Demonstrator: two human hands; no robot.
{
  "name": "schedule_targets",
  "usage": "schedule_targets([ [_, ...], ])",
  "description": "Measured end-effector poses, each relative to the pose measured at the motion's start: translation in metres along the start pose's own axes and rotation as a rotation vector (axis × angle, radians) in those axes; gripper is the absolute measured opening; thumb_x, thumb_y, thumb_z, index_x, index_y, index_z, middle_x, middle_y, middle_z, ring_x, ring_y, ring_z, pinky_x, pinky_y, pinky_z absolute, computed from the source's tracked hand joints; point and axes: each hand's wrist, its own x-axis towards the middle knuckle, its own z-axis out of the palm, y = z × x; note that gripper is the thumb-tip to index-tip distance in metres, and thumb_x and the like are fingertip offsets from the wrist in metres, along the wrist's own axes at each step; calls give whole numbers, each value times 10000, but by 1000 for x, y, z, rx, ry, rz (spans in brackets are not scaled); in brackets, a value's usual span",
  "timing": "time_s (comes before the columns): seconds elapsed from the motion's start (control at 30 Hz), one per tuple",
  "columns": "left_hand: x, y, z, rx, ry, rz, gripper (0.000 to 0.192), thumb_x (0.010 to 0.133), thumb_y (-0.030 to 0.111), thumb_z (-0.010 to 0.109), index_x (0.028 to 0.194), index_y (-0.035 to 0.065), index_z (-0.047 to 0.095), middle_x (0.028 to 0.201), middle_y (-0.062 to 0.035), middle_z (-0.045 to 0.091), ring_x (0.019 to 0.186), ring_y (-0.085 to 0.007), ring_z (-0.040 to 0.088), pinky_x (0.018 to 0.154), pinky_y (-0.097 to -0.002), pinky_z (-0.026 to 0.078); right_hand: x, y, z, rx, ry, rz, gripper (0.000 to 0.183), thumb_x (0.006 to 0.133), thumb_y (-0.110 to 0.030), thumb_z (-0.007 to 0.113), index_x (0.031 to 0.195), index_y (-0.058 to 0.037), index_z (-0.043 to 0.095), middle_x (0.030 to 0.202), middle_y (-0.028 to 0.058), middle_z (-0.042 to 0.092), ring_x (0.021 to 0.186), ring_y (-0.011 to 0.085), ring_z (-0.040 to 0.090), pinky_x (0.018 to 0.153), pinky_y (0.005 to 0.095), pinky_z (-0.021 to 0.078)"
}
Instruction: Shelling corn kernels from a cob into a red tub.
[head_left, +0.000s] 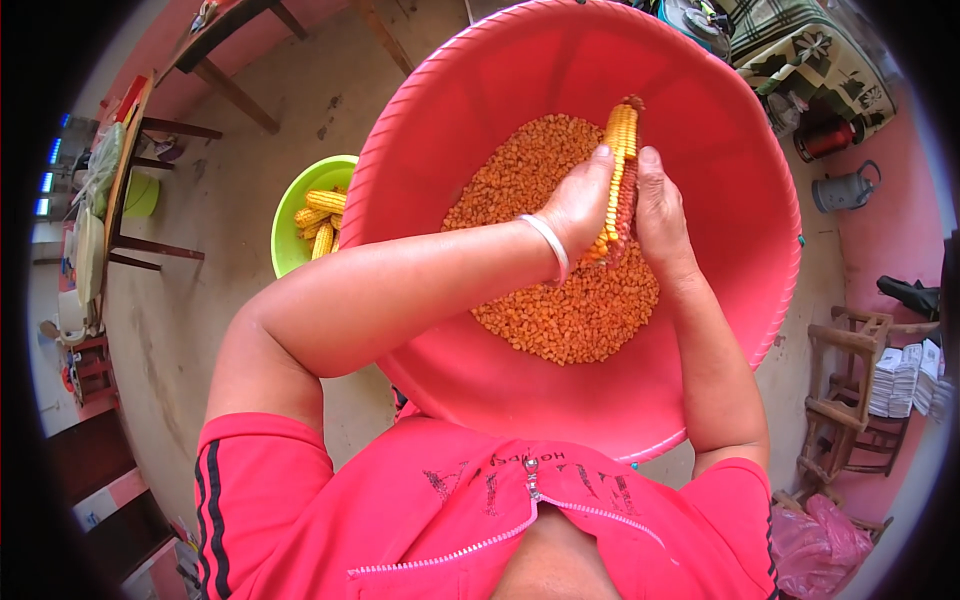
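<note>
An ear of corn (622, 135), partly shelled with a bare reddish strip of cob on its right side, stands tilted between my two hands over a large red plastic tub (570, 409). My left hand (581, 199), with a silvery bracelet at the wrist, grips the ear from the left, thumb along it. From the right, my right hand (662, 210) presses against the cob, thumb pointing up. Loose orange-yellow corn kernels (570, 322) lie heaped on the tub's bottom below both hands. The fingers' undersides are hidden.
A lime-green basin (289, 225) with several corn ears (325, 201) stands on the floor left of the tub. Wooden tables are at the far left. On the right are a grey watering can or jug (840, 192), wooden stools (844, 375), stacked papers (900, 379) and a pink plastic bag (821, 544).
</note>
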Motion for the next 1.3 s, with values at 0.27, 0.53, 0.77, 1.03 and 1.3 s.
schedule_targets([
  [0.27,4,-20,-1,206,-34,86,513,1039,480,301,1102,18,516,844,-70,559,641,-127,522,524,-279,477,1,7,-8,-67,13,102,596,1033,-493,315,1001,22,614,869,195,654,858,265,617,795,388,472],
  [0.53,-6,-15,-1,573,-21,165,529,1044,467,289,1183,10,518,946,-63,575,825,-129,523,729,-309,484,12,0,-15,49,42,111,684,1012,-569,303,1044,34,623,922,132,656,901,195,595,839,348,470],
  [0.77,7,-35,-8,344,-64,282,561,1044,467,289,1246,-11,503,1008,-67,576,874,-133,520,773,-304,475,10,12,-11,22,38,111,695,1009,-580,294,999,29,628,860,117,652,853,195,600,800,356,481],
  [1.03,3,-25,-1,327,-60,124,527,1039,471,308,1175,10,522,934,-48,563,810,-125,519,708,-312,477,13,6,-17,188,70,286,680,986,-619,323,980,-17,639,776,41,612,733,112,567,670,294,478],
  [1.3,1,-19,-4,444,-111,69,548,1032,485,328,1182,-6,519,920,-61,566,798,-129,537,667,-296,487,18,9,-17,349,103,325,583,997,-572,336,902,-69,616,672,-4,559,537,91,501,460,255,389],
])
